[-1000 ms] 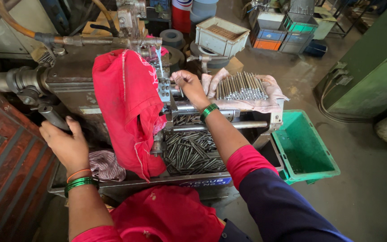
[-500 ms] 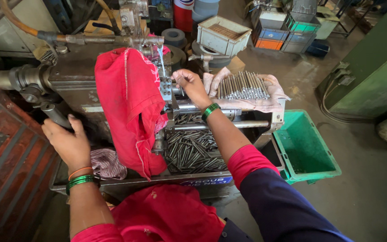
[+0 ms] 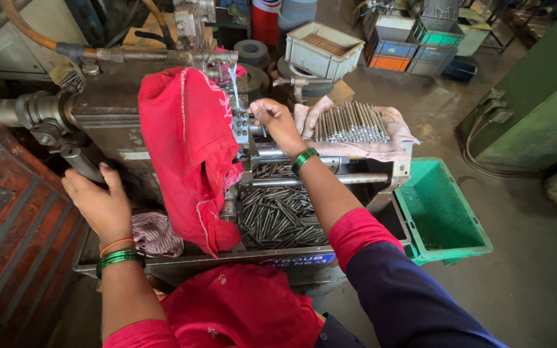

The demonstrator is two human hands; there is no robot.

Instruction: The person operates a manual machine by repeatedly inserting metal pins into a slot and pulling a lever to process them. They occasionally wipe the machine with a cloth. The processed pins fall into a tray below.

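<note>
Gripping the dark machine lever (image 3: 80, 162) at near left – left hand (image 3: 101, 203) with fingers curled shut around it. Reaching into the machine's clamp block (image 3: 243, 125) just right of the hanging red cloth (image 3: 188, 151) – right hand (image 3: 277, 121), fingers bent close together, pinching something too small to tell. Lying beyond, on a cloth-covered tray: metal rods (image 3: 351, 124).
</note>
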